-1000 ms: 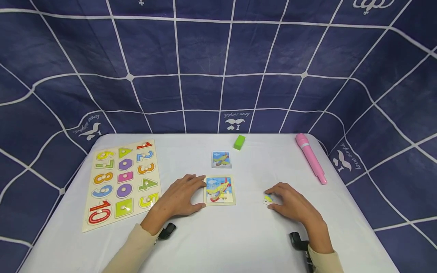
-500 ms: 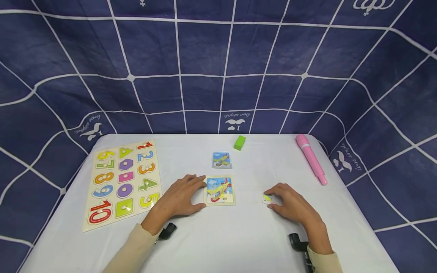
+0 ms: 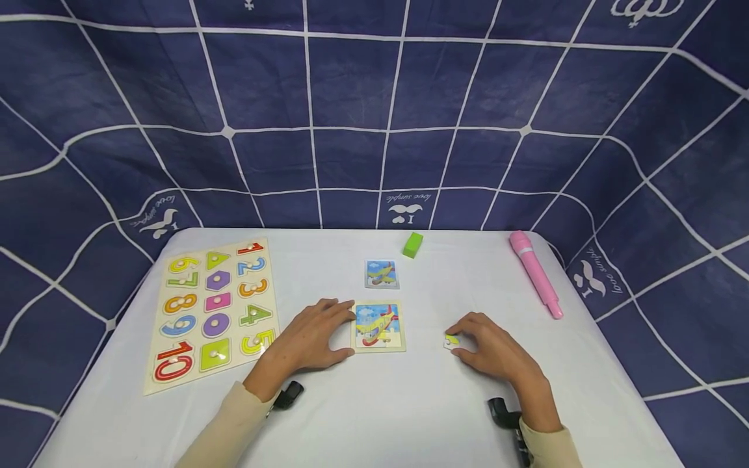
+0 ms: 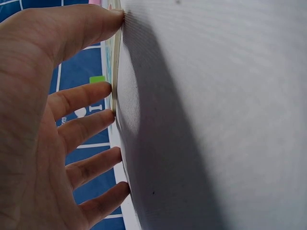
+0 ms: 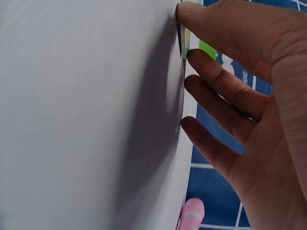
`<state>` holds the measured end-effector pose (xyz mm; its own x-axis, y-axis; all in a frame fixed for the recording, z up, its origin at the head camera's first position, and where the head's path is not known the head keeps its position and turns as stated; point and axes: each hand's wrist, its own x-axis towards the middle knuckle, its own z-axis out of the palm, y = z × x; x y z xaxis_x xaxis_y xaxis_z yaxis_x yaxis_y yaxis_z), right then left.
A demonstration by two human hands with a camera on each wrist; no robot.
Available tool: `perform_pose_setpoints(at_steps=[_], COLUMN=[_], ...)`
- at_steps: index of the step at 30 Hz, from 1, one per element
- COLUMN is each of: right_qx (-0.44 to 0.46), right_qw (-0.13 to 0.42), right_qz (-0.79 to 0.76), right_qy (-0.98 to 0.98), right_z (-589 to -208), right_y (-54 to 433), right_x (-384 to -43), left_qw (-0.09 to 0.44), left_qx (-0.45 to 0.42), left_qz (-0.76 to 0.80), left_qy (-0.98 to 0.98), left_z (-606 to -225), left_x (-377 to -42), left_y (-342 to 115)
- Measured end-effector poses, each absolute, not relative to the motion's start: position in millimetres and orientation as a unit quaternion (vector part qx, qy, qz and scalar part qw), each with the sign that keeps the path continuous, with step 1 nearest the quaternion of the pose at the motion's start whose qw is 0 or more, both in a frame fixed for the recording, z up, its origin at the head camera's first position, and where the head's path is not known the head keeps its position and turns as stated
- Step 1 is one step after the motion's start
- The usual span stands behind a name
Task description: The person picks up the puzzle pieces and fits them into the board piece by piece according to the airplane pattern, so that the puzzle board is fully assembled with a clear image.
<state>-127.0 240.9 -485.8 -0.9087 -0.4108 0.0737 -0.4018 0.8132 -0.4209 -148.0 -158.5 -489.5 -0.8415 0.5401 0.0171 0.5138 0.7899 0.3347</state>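
A small airplane jigsaw puzzle (image 3: 374,325) lies mid-table in a pale wooden tray (image 3: 403,325), with a pale patch at its lower right. My left hand (image 3: 310,335) rests along the tray's left side, thumb at the near corner and fingers spread. In the left wrist view, the thumb, index and middle fingertips meet the thin tray edge (image 4: 115,62). To the right of the tray, my right hand (image 3: 491,344) pinches a yellow-and-white puzzle piece (image 3: 451,342) low over the cloth. Seen edge-on in the right wrist view, the piece (image 5: 183,38) sits between thumb and index finger.
Behind the tray lies a small airplane picture card (image 3: 382,274), with a green block (image 3: 412,245) farther back. A number-and-shape peg board (image 3: 199,305) covers the left side. On the right is a pink microphone-like stick (image 3: 535,274). A dark blue curtain (image 3: 351,156) hangs behind the table.
My right hand has slid slightly left toward the tray, carrying the puzzle piece. The left hand keeps its place at the tray's edge.
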Motion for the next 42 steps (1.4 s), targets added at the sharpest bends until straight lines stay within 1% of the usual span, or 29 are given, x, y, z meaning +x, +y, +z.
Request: perform_pose_setpoints(at_steps=[8, 19, 30, 42], right_qx=[-0.228, -0.280, -0.339, -0.354], right_qw=[0.031, 0.041, 0.053, 0.053], right_qz=[-0.213, -0.208, -0.206, -0.184], right_qy=[0.950, 0.936, 0.917, 0.915], right_z=[-481.1, -472.2, -474.4, -477.7], right_y=[217.7, 187.2, 157.4, 145.5], right_x=[-133.6, -148.0, -155.7, -159.5], left_qw=[0.039, 0.039, 0.037, 0.036], left_qx=[0.285, 0.279, 0.282, 0.285], left_qz=[0.167, 0.161, 0.164, 0.165], left_qy=[0.943, 0.946, 0.945, 0.944], left_z=[-488.1, -490.3, -490.1, -490.0], left_x=[-147.8, -148.4, -147.4, -148.1], left_y=[-157.0, -158.0, -158.7, -159.5])
